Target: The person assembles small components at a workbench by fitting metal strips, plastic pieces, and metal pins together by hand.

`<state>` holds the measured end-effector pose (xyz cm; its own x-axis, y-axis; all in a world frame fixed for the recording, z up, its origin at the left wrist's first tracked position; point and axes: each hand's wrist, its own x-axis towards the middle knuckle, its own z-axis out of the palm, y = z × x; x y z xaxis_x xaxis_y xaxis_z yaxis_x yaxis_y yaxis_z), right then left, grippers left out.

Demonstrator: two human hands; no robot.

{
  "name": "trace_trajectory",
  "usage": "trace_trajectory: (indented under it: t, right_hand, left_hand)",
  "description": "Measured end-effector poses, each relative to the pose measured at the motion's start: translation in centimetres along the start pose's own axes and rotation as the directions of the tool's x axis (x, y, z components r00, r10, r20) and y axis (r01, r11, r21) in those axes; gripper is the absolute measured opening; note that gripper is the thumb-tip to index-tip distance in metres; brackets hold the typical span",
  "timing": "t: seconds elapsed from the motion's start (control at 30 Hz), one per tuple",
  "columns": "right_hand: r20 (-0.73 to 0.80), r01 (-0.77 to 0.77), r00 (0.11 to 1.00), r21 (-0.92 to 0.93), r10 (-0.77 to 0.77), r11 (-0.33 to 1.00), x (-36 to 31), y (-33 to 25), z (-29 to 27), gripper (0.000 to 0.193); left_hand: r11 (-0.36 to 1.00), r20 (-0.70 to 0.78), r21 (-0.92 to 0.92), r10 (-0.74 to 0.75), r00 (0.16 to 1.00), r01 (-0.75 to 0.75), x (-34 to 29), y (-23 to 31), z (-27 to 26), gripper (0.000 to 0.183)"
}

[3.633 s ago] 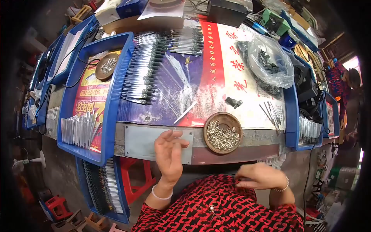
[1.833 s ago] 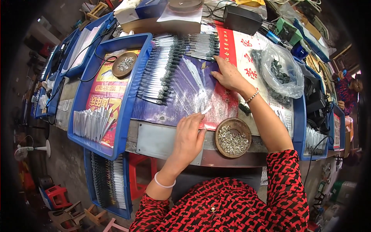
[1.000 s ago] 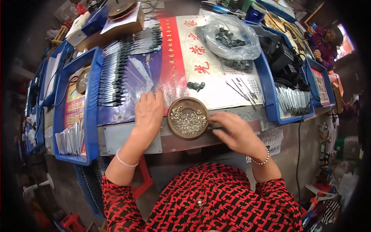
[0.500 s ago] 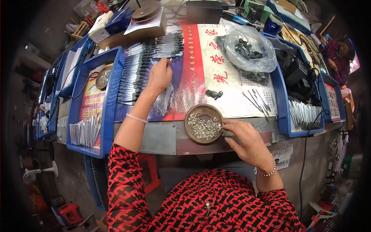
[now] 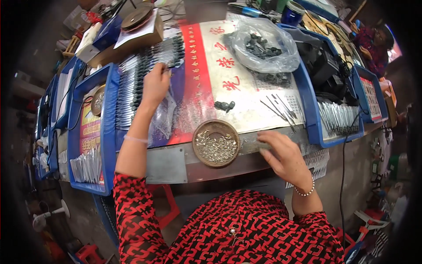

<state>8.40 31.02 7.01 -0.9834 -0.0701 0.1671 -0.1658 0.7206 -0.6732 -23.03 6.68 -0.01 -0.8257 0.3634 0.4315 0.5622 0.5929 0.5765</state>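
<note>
My left hand (image 5: 155,86) reaches to the rows of slim silver rods with dark ends (image 5: 130,86) at the left of the table. Its fingers are closed beside the rods. What they hold, if anything, is too small to make out. By the table's front edge my right hand (image 5: 286,157) hovers with thumb and fingers apart, nothing visible between them. Left of it, without contact, stands a round brown bowl (image 5: 196,154) full of small silver metal pins (image 5: 217,147). A few dark rubbery caps (image 5: 224,106) lie on the sheet behind the bowl.
A clear plastic bag (image 5: 285,48) of dark parts sits at the back. Several thin dark rods (image 5: 281,110) lie to the right. Blue trays (image 5: 110,132) flank the work area; the right blue tray (image 5: 307,105) holds black boxes and silver rods. A person (image 5: 373,48) sits far right.
My right hand has come away from the bowl's rim, where its fingers were. My left hand stays by the rods, fingers still closed. The whole view has shifted slightly.
</note>
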Motion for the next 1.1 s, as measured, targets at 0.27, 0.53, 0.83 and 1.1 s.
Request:
trace_trajectory:
  t: [0.27,0.53,0.83,1.1]
  right_hand:
    - [-0.344,-0.217,0.929,-0.212,0.135,0.953,2.7,5.6,-0.4,0.015]
    - [-0.094,-0.119,0.993,-0.618,0.077,0.777,6.5,6.4,1.1,0.017]
    - [-0.006,-0.109,0.992,-0.585,0.130,0.804,7.2,6.5,0.7,0.016]
    - [-0.092,-0.142,0.989,-0.481,0.112,0.865,6.3,6.6,0.5,0.014]
  left_hand:
    - [0.798,0.210,-0.548,-0.158,0.965,0.250,-8.4,11.9,-6.3,0.022]
    - [0.628,0.360,-0.620,-0.304,0.882,0.470,-18.1,15.8,-6.7,0.023]
    - [0.498,0.448,-0.660,-0.340,0.827,0.563,-22.1,17.8,-5.1,0.022]
    - [0.445,0.526,-0.656,-0.310,0.792,0.610,-22.6,19.0,-4.6,0.024]
